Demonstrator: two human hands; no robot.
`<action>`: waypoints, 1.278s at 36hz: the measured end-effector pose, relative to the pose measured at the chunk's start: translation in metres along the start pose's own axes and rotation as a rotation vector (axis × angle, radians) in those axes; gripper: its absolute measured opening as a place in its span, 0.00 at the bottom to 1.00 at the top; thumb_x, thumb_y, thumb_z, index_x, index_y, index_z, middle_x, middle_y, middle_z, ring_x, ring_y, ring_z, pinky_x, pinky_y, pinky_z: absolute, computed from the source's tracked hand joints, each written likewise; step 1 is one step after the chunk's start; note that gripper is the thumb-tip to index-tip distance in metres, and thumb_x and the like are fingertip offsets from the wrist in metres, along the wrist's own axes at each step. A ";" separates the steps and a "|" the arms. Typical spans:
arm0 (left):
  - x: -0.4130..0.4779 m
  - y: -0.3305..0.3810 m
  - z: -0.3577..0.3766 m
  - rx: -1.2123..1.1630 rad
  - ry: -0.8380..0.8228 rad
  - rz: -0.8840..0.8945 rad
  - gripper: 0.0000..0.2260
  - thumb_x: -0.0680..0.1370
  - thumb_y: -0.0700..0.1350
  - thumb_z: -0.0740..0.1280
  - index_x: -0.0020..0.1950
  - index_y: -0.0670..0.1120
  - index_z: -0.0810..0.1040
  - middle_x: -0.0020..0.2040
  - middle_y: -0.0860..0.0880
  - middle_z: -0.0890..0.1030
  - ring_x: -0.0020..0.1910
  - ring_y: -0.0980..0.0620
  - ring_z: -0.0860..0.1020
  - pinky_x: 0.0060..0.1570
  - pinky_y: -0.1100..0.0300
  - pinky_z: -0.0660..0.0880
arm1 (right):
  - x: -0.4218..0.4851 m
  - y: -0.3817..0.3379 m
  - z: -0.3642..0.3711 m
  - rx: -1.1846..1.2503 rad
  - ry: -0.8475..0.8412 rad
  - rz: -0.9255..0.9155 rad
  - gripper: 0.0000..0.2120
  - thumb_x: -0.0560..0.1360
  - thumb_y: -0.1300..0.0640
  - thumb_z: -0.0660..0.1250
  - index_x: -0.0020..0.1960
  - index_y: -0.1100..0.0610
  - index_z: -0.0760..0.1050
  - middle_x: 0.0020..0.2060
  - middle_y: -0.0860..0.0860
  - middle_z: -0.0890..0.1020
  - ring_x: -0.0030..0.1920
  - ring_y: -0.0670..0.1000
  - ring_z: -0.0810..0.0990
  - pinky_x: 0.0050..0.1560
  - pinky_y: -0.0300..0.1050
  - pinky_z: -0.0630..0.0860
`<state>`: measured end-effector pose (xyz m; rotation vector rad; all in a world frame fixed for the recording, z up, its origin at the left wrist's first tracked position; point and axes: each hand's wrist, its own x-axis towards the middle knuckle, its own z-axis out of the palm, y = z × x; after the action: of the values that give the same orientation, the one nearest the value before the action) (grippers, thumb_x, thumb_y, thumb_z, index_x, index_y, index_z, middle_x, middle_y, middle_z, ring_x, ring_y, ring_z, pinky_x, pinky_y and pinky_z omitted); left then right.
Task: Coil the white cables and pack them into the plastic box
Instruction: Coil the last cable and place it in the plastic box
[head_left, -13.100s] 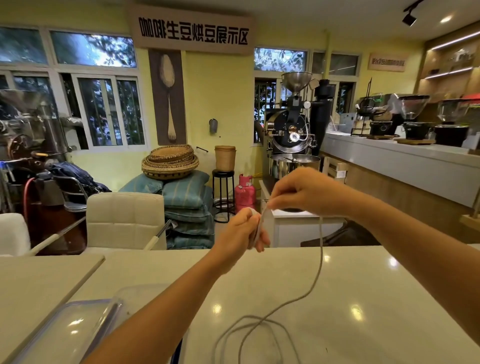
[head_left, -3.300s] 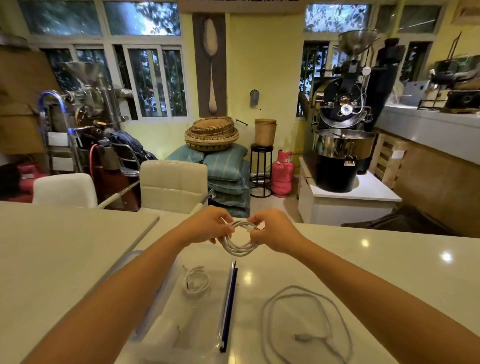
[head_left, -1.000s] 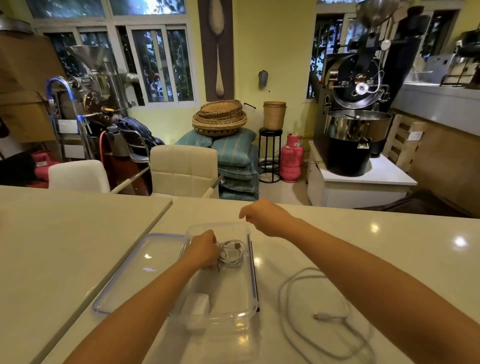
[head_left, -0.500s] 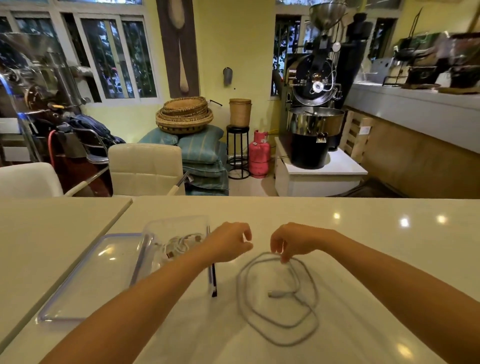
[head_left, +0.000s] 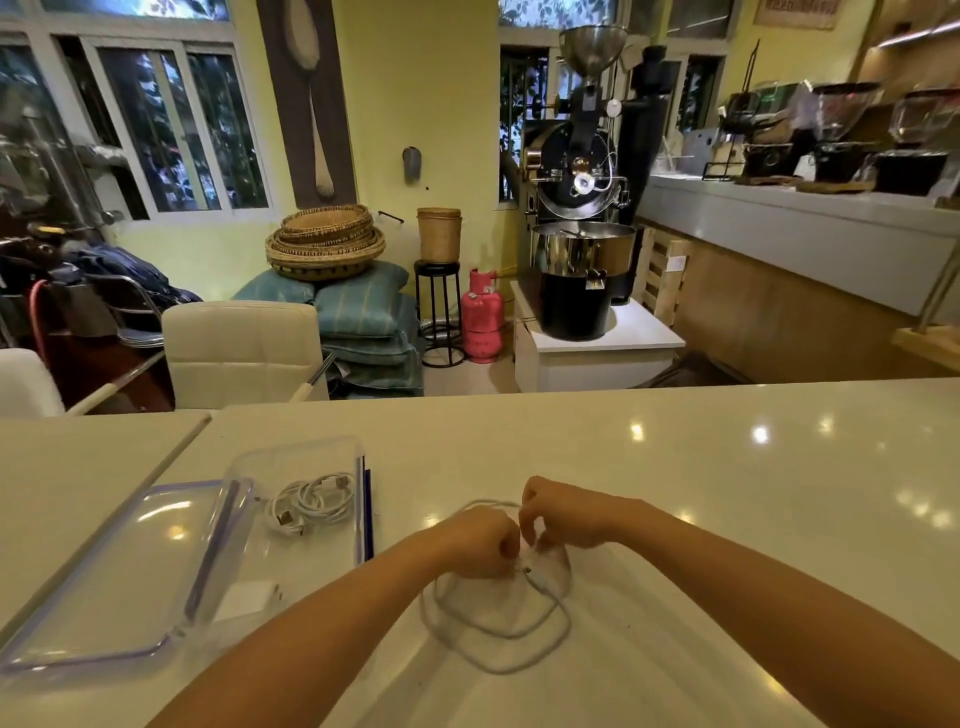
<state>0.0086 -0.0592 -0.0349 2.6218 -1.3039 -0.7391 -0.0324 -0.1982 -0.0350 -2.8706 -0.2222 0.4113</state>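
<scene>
Two bare hands meet over the pale counter (head_left: 727, 493) in the head view, the left hand (head_left: 480, 540) curled into a loose fist and the right hand (head_left: 558, 512) bent down beside it, both pinching the loose white cable (head_left: 498, 631) near its plug end (head_left: 535, 572). That cable sprawls in slack, blurred loops on the counter just below the hands. Left of them stands the clear plastic box (head_left: 306, 457) holding a coiled white cable (head_left: 311, 501) and a white charger block (head_left: 244, 597), with the blue-rimmed lid (head_left: 104, 582) lying just beside the box on its left.
</scene>
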 end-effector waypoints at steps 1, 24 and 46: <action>0.000 0.000 -0.003 -0.026 -0.003 0.007 0.10 0.76 0.38 0.61 0.53 0.36 0.76 0.49 0.40 0.77 0.45 0.49 0.71 0.36 0.63 0.66 | -0.002 0.000 -0.004 0.026 0.043 -0.008 0.10 0.73 0.64 0.65 0.54 0.62 0.77 0.59 0.58 0.71 0.52 0.56 0.72 0.48 0.38 0.65; -0.033 0.052 -0.141 -1.209 0.327 0.620 0.12 0.75 0.28 0.57 0.46 0.42 0.75 0.35 0.50 0.85 0.37 0.56 0.83 0.38 0.66 0.80 | -0.012 -0.046 -0.108 1.344 0.670 -0.259 0.14 0.79 0.65 0.51 0.56 0.54 0.72 0.43 0.47 0.76 0.35 0.34 0.80 0.38 0.30 0.78; -0.023 0.004 -0.159 -0.826 0.650 0.310 0.16 0.75 0.26 0.55 0.41 0.46 0.70 0.39 0.48 0.80 0.39 0.57 0.81 0.37 0.70 0.77 | -0.074 -0.065 -0.147 0.345 0.446 -0.038 0.11 0.75 0.55 0.63 0.50 0.62 0.78 0.28 0.45 0.71 0.28 0.41 0.67 0.24 0.24 0.66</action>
<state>0.0696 -0.0611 0.1136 1.7146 -0.8970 -0.2380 -0.0670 -0.1798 0.1376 -2.5270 -0.1108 -0.1859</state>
